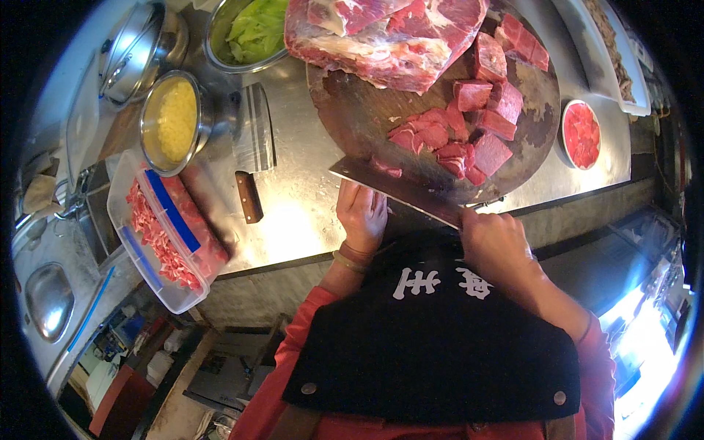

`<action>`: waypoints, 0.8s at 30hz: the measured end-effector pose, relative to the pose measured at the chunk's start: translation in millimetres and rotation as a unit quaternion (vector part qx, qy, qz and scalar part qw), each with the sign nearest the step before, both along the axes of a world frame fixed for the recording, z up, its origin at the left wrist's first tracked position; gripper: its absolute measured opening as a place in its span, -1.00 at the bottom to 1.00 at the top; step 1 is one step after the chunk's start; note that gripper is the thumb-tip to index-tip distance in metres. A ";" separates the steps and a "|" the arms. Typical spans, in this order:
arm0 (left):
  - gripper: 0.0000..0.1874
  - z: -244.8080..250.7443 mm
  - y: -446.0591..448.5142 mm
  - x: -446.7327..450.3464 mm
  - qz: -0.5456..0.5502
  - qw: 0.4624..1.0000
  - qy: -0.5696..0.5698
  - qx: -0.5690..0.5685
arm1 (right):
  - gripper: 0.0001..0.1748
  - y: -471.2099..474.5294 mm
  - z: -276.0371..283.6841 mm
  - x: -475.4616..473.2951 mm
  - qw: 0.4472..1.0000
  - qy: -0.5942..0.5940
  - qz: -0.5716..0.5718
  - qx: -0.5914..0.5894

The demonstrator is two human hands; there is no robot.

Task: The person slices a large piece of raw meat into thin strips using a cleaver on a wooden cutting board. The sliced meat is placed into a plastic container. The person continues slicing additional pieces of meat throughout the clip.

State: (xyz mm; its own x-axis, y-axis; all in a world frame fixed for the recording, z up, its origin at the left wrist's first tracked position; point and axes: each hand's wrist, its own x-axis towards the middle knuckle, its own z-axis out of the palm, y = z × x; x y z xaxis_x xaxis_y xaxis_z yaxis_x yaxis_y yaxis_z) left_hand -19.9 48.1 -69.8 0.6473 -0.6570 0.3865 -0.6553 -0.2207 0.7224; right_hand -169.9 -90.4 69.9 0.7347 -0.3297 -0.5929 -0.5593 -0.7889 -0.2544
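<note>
My right hand [492,239] is closed around the handle of a cleaver [399,187], its broad blade reaching left along the near edge of a round wooden chopping block [357,115]. Just below the blade's left end is my left hand [361,212], its fingertips hidden beneath the blade; whether it grips anything is unclear. A small meat scrap [386,167] lies beside the blade. Farther in on the block are thin meat slices [432,129] and several raw meat chunks [493,157]. One large raw cut of meat [385,47] rests across the block's far side.
Left of the block lies another cleaver [254,132] with a wooden handle [249,197]. Beyond it are a bowl of yellow pieces [176,118], a bowl of green slices [256,30] and a plastic container of meat [165,236]. At right stands a small bowl of red meat [581,135].
</note>
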 end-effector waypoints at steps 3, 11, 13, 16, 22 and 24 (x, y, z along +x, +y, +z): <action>-0.72 -0.1 0.9 2.1 -0.005 1.000 0.015 0.006 | -0.87 0.7 -10.3 15.0 0.999 -0.037 0.010 -0.011; -0.70 3.6 0.7 -0.2 -0.021 0.999 0.037 0.013 | -0.84 13.0 -33.6 56.6 0.993 -0.112 0.038 -0.004; -0.73 2.7 -0.3 -0.6 -0.008 1.000 -0.001 0.003 | -0.85 10.3 -31.4 50.7 0.992 -0.114 0.052 -0.011; -0.78 1.2 -0.6 -0.7 0.000 1.000 -0.006 -0.006 | -0.86 -3.2 -23.9 26.8 0.999 -0.031 0.035 -0.026; -0.82 -0.4 -5.0 -0.7 0.010 0.999 -0.011 -0.037 | -0.89 -14.7 -16.1 -13.3 0.996 -0.076 -0.037 -0.037; -0.80 0.2 -4.5 -1.7 0.011 0.999 -0.017 -0.032 | -0.90 -10.9 -12.2 -19.6 0.996 -0.070 -0.043 -0.030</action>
